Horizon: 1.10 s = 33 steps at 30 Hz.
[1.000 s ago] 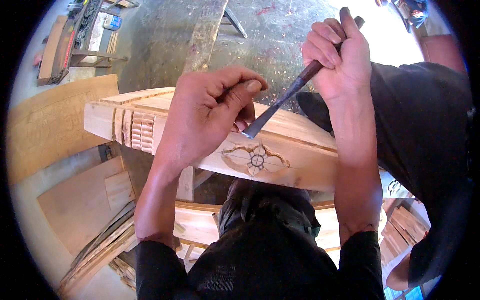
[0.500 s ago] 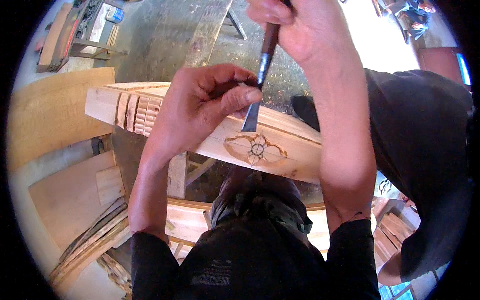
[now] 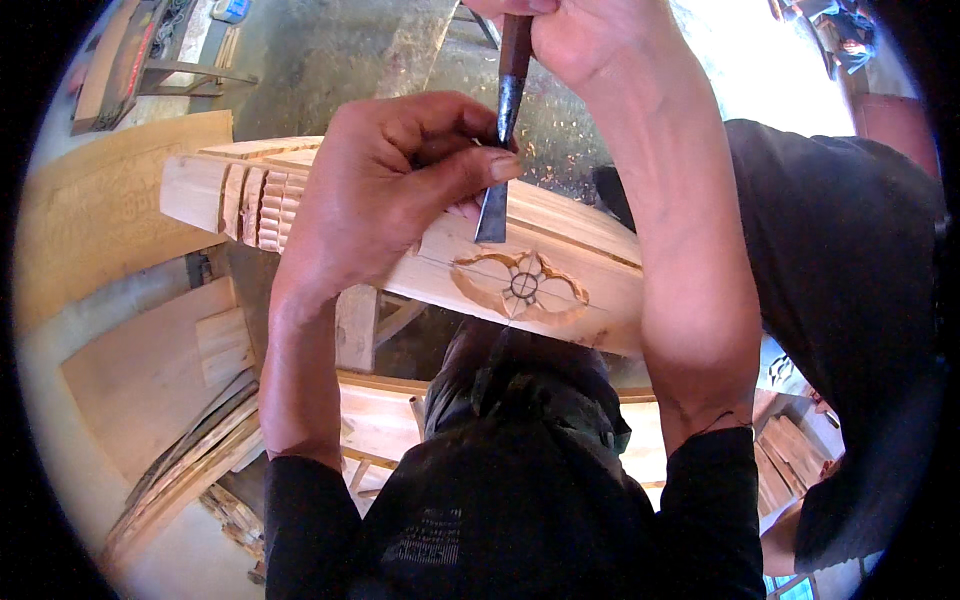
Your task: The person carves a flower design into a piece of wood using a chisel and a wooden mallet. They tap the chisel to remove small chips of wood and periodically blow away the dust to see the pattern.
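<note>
A wood chisel point(image 3: 508, 105) with a brown handle and flat steel blade stands nearly upright over a long pale wooden beam point(image 3: 440, 270). My left hand point(image 3: 410, 165) pinches the blade between thumb and fingers, low down near the wood. Wrapped around the handle at the top edge is my right hand point(image 3: 590, 35), partly cut off by the frame. The cutting edge is just above a carved flower motif point(image 3: 524, 286) with a pencilled circle at its centre; whether it touches the wood I cannot tell. Ridged carving point(image 3: 270, 208) marks the beam's left end.
Another person in dark clothing point(image 3: 840, 230) is close on my right. Plywood sheets point(image 3: 130, 200) lean at the left, above a stack of wood strips point(image 3: 190, 470). A workbench point(image 3: 130, 70) stands far left. Wood chips lie on the floor point(image 3: 560, 140).
The chisel and both hands have shifted slightly up and left in the picture, and the blade is turned a little. The view itself has moved slightly. Both grips are the same.
</note>
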Tool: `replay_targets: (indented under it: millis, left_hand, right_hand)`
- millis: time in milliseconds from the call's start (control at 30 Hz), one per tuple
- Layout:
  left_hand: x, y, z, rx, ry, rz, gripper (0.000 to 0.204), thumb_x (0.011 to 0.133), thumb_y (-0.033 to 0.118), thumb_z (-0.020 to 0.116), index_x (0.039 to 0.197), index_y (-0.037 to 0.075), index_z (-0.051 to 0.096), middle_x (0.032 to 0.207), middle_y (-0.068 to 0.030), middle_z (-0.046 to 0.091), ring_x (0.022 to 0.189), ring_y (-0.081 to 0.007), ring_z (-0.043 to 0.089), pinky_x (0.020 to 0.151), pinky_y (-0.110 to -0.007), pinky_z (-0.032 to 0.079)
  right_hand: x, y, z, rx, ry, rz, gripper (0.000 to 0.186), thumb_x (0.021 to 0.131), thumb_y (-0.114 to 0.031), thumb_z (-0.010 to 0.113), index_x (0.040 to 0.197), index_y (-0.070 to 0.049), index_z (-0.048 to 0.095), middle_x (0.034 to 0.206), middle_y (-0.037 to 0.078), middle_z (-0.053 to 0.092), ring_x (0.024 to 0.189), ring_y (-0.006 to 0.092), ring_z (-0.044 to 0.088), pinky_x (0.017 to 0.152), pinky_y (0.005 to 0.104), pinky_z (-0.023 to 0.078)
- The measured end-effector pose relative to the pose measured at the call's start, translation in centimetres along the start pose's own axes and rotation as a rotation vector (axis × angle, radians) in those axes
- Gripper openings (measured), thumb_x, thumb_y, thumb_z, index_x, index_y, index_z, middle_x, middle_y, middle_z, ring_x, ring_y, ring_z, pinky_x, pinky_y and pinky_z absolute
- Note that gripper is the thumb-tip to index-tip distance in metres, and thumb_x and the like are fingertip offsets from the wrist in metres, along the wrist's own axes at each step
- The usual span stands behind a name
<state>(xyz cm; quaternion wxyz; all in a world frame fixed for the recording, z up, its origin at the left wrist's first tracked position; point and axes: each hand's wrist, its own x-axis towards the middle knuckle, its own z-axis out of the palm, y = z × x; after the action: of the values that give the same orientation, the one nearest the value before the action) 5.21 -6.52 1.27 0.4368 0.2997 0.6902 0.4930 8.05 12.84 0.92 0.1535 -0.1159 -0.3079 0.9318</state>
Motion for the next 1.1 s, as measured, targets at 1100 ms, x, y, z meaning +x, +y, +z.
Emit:
replay_targets:
  millis: [1100]
  left_hand:
    - [0.2,-0.5,1.0,0.209,0.113,0.102,0.017,0.097,0.008,0.073,0.109,-0.004,0.068,0.076,-0.0003,0.069,0.065,-0.0035,0.060,0.057,-0.022,0.048]
  right_hand:
    - [0.0,1.2,-0.2,-0.067,0.044,-0.040,0.048,0.113,-0.048,0.035,0.082,-0.013,0.043,0.063,0.003,0.048,0.044,0.0090,0.029,0.041,0.0250,0.025]
